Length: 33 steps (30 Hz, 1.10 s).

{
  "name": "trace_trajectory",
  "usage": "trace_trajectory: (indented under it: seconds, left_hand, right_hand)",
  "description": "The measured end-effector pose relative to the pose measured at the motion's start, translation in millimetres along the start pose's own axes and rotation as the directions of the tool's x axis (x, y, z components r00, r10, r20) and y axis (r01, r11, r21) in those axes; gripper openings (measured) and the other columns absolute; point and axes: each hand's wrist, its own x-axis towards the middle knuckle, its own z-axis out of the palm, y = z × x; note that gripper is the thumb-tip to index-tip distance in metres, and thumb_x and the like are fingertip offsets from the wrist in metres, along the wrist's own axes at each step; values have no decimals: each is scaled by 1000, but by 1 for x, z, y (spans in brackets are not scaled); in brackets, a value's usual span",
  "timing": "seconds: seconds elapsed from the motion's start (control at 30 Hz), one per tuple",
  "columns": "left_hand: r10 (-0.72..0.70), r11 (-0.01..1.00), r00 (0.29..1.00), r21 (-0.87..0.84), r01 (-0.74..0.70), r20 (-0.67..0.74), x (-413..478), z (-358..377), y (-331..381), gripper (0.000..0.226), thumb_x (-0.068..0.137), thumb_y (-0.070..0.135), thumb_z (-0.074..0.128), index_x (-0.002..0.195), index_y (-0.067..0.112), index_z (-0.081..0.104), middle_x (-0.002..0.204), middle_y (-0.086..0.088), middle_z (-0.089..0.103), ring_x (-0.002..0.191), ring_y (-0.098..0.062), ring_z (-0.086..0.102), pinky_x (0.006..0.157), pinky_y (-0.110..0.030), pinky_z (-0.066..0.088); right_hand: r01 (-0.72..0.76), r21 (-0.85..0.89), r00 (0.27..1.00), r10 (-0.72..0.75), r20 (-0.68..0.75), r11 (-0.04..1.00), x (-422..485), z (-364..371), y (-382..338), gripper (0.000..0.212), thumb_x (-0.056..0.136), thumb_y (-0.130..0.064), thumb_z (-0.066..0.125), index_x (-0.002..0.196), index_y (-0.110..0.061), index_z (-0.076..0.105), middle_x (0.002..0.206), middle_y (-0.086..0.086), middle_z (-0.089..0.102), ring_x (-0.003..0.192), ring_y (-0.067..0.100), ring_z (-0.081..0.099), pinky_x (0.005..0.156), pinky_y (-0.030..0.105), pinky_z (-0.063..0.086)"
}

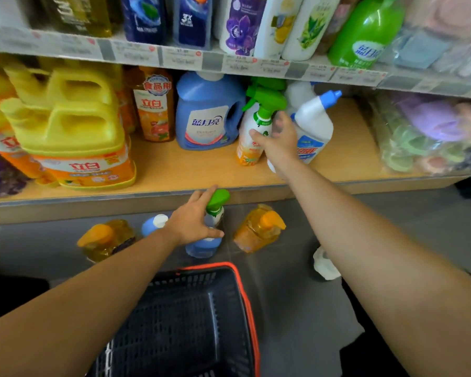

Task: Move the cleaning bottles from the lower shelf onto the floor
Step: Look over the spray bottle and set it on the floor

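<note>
Currently the right hand is up on the lower shelf, against the green-trigger spray bottle. The thumb lies across the bottle's front. The fingers are motion-blurred behind its neck, in the gap to the white bent-neck cleaner bottle, which stands on the shelf just beside it. Cannot tell if that grasp is closed or only forming.

The spray bottle is upright with its long axis vertical. It is set back from the shelf's front edge, next to the blue detergent jug. Its trigger head sits close under the shelf above.

The left hand is low, just below the shelf's front edge. Its thumb and fingers are wrapped round the neck of a green-topped pump bottle, which is upright with its blue base on the floor or very near it.

Also on the floor below the shelf edge are orange pump bottles and a blue white-capped bottle. A black basket is further out from the shelf, towards the person.

Judgement: the right hand is the nearer one, so the spray bottle goes next. It likely needs drawing forward off the shelf rather than straight up, given how close the trigger head sits to the shelf above. The risk is knocking the white bottle. The jug, the white bottle and the yellow jugs are left on the shelf.
</note>
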Motion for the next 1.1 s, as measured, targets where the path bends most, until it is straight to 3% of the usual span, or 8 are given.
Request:
trace_trajectory:
  seconds: [0.17,0.27,0.37,0.53,0.6,0.7,0.93,1.1]
  left_hand:
    - [-38,994,999,-102,38,-4,12,-3,7,103,75,49,85,158,32,25,150,-3,43,135,-27,47,108,-46,43]
    - [-123,988,988,-102,113,-93,18,-13,18,77,82,51,77,149,29,47,143,-2,57,129,-26,54,104,-40,46]
    - [-165,980,967,-141,139,-194,23,-30,31,61,86,46,75,139,24,57,128,3,65,120,-22,59,100,-39,50]
    - [-243,864,920,-500,61,-307,36,-72,61,45,88,25,77,130,14,64,111,-2,70,106,-20,66,100,-38,51]
    - [-201,828,914,-560,-33,-352,36,-85,76,52,89,21,77,136,13,59,113,-3,69,108,-19,66,101,-36,51]
    - [-36,818,921,-541,-195,-387,29,-99,97,53,92,17,73,142,12,55,119,-2,67,111,-10,63,102,-30,51]
    - [126,762,875,-519,-387,-467,-12,-133,137,19,98,14,65,117,12,63,108,-22,72,97,-35,69,89,-52,57]
    - [263,767,866,-453,-455,-425,-56,-156,154,12,100,12,61,112,10,59,103,-23,72,91,-32,72,74,-27,59]
  right_hand:
    - [-61,239,994,80,-68,969,21,15,-6,31,83,-9,80,108,-4,63,109,9,72,92,11,68,76,22,53]
    - [-168,382,985,169,29,909,24,15,-10,18,85,-6,76,99,-6,65,109,17,71,97,25,66,91,45,55]
    - [-257,515,966,216,139,817,19,12,-18,9,90,-4,69,98,-7,66,122,24,66,107,32,64,101,49,50]
    - [-330,518,942,245,228,789,-7,4,-19,12,96,-24,66,87,-16,64,107,8,73,89,14,73,68,20,56]
    - [-337,510,938,231,260,792,-19,0,-20,8,95,-26,68,90,-19,68,106,4,76,92,11,74,68,21,57]
    - [-305,516,942,174,288,801,-33,-4,-27,13,93,-25,69,102,-17,72,115,9,74,107,19,71,96,39,54]
    - [-218,544,954,59,295,810,-82,-22,-77,15,98,-19,62,109,-14,71,98,-5,78,89,3,73,62,12,53]
    - [-121,501,960,-28,280,857,-118,-40,-103,22,96,-20,65,115,-12,70,100,-10,77,92,-2,71,66,9,51]
